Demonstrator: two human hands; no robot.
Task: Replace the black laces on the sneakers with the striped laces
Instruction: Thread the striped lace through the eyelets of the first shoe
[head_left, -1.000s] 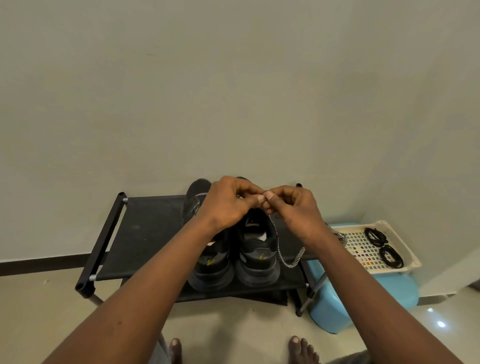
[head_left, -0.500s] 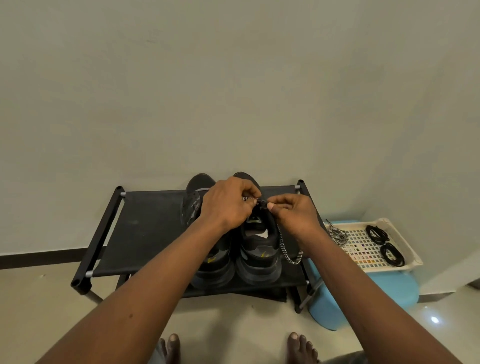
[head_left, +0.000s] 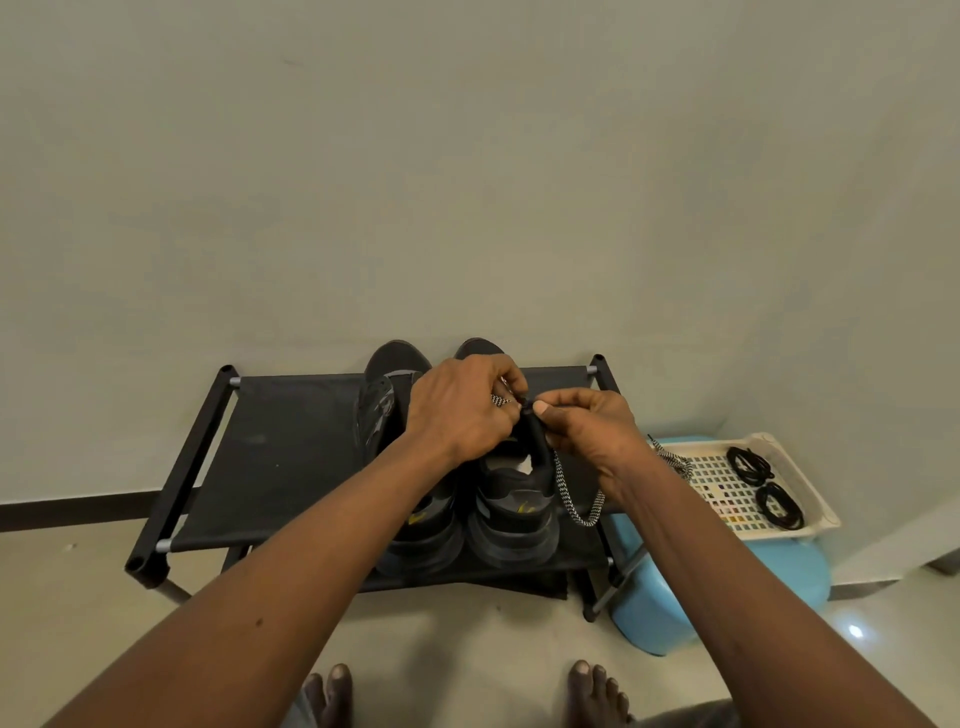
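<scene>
Left hand (head_left: 462, 410) and right hand (head_left: 592, 431) are both pinching the striped lace (head_left: 571, 499) over the right-hand sneaker (head_left: 511, 514) on the shoe rack (head_left: 275, 457); slack is looping beside it; black laces (head_left: 748, 465) are lying in the tray (head_left: 810, 499).
</scene>
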